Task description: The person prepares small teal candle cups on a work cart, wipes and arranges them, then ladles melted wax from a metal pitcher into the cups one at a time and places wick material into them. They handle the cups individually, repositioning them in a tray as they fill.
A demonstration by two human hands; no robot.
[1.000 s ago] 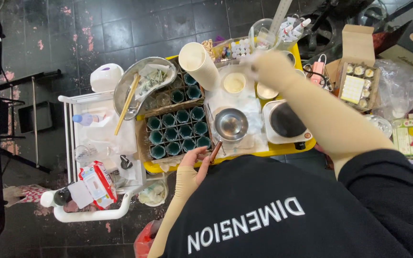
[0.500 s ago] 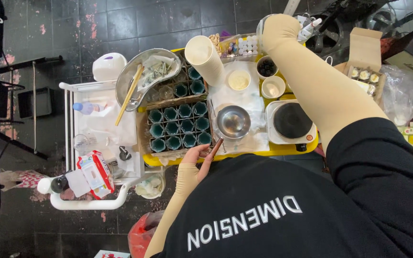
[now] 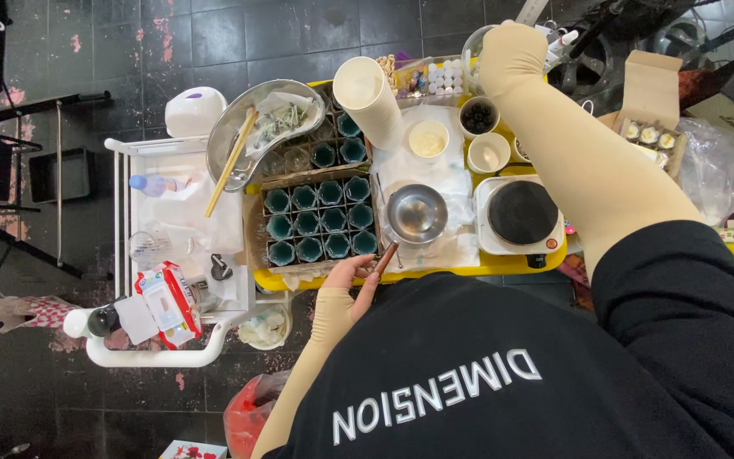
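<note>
My left hand [image 3: 352,276] grips the brown wooden handle [image 3: 386,257] of a small steel saucepan [image 3: 416,212] that rests on white paper at the near edge of the yellow table [image 3: 435,274]. My right hand [image 3: 511,53], in a beige sleeve, reaches across to the far edge and rests against a clear round container [image 3: 473,41]. Its fingers are hidden. Under that arm stand a bowl of dark pieces [image 3: 478,116], a white bowl [image 3: 489,155] and a bowl of cream-coloured stuff [image 3: 428,138].
A black hot plate [image 3: 522,212] sits right of the pan, and a cardboard box of teal cups [image 3: 316,225] left of it. A stack of paper cups [image 3: 371,93] and a steel tray with chopsticks [image 3: 265,127] lie behind. A white cart [image 3: 172,229] stands to the left.
My right hand has moved away from the bowls to the clear container at the far edge. My left hand has stayed on the pan handle.
</note>
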